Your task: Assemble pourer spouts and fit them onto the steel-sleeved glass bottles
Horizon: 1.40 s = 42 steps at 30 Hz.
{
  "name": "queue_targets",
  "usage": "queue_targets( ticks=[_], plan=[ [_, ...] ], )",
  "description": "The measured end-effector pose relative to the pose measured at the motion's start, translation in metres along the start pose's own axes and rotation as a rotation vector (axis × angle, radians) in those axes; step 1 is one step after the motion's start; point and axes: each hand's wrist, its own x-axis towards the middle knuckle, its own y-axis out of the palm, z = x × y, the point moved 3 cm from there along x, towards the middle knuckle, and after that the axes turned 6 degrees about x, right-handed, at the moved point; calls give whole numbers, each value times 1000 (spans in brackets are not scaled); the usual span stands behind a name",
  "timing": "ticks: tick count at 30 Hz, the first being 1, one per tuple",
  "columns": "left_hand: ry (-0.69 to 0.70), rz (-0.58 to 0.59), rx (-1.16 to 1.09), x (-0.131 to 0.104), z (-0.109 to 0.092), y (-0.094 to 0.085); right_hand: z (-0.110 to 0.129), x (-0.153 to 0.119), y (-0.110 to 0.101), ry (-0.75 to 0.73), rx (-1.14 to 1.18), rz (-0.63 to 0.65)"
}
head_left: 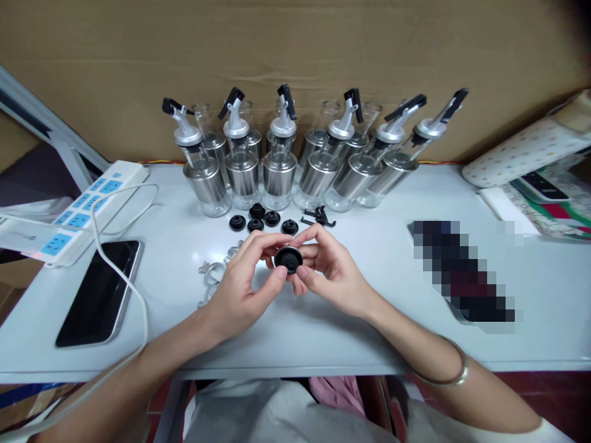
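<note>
Nearest the camera, see both forearms (pixel 415 344) slanting in from the lower corners, with a metal bangle (pixel 463 367) round the right. Beneath, find a white table (pixel 323 347); along its back, six steel-sleeved bottles (pixel 280 175) fitted with lever-topped spouts (pixel 282 127), and, partly hidden behind these, more with bare necks. At left, note a phone (pixel 99 298), crossed by a white cable (pixel 146 317). Between left hand (pixel 237 295) and right hand (pixel 337 274), locate a black disc (pixel 289 261) with a pale rim, above the middle of the table. Beside the left hand, make out silvery spout parts (pixel 204 268); beyond, count five loose black stoppers (pixel 257 211) near a small heap of black levers (pixel 319 215).

Could drag the cable, perhaps the phone too, by pulling the left arm inward sharply. Could scatter the silvery parts by lowering the left wrist. Could lose the disc among the stoppers through an uneven pinch.

Angled inward from the elbows, with palms roughly facing. Gripping by fingertips only, with thumbs on the lower near edge, index fingers arched to the upper rim, other fingers curled behind, mostly hidden; cannot tell how firmly.
</note>
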Motion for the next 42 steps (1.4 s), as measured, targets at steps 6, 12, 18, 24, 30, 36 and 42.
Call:
queue_targets(
  ticks=[6,12,18,24,30,36,42],
  plan=[
    [16,9,18,1,-2,-1,0,0,1,6,-22,9],
    [24,-18,91,1,-4,0,-1,0,2,32,-60,1],
    [42,7,110,1,-6,2,0,-1,4,37,-79,5],
    [90,24,96,2,-7,4,3,-1,4,15,-151,-20],
    [88,15,100,-1,-7,5,6,-1,5,-48,-191,-73],
    [111,13,129,-1,-14,2,7,-2,7,-64,-207,-85],
    [120,-21,135,0,-11,4,6,-4,5,-83,-205,-80]
  ],
)
